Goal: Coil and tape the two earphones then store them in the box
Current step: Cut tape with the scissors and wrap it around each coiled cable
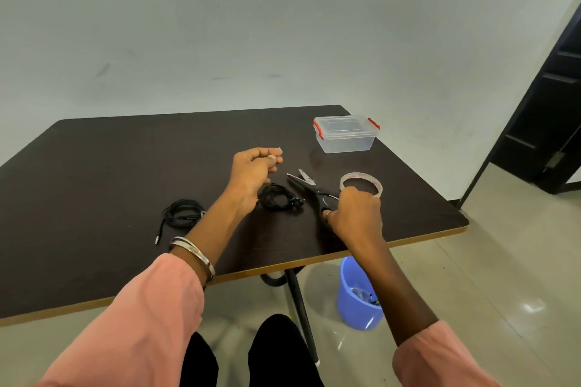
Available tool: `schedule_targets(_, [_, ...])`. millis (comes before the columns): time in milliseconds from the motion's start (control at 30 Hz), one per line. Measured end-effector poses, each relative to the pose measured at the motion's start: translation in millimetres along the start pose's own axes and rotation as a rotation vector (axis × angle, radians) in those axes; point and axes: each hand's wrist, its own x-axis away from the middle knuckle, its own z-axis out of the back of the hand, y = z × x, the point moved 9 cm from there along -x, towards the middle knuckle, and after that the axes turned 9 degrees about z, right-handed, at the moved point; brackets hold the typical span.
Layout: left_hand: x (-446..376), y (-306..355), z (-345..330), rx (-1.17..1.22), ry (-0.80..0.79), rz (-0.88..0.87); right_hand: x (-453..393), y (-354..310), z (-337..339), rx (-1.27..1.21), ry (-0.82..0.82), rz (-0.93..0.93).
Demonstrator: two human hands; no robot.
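I see the right hand (353,214) gripping scissors (314,190) by the tape roll (361,184); the left hand (254,171) pinches a tape piece (276,152). Both coiled earphones (278,196) (182,214) lie on the table (125,166); the box (345,133) is closed at the far right.

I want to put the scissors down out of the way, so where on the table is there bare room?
The widest bare stretch of the table is its left half, beyond the left earphone coil. There is also a bare strip along the far edge, left of the box. It is crowded from the right coil to the scissors and tape roll, under both hands.
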Motion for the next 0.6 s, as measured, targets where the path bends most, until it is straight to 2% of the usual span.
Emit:
schedule_targets(333, [5.3,-2.3,26.9,0.052,-0.063,0.015,1.6,-9.4,-10.8,0.034,-0.098,-0.057])
schedule_targets(400, [7.3,-4.0,27.5,0.064,-0.074,0.021,6.4,-12.5,-3.1,0.083,-0.075,-0.040])
schedule_targets(500, [10.1,-6.3,28.2,0.079,-0.090,0.031,9.2,-23.0,16.4,0.161,0.048,0.019])
schedule_targets(533, [11.6,-6.5,27.9,0.084,-0.099,0.036,7.1,-29.1,20.0,0.084,0.089,0.065])
schedule_targets(600, [15.2,-5.6,27.9,0.092,-0.123,0.042,2.1,-46.6,22.1,-0.300,0.149,0.202])
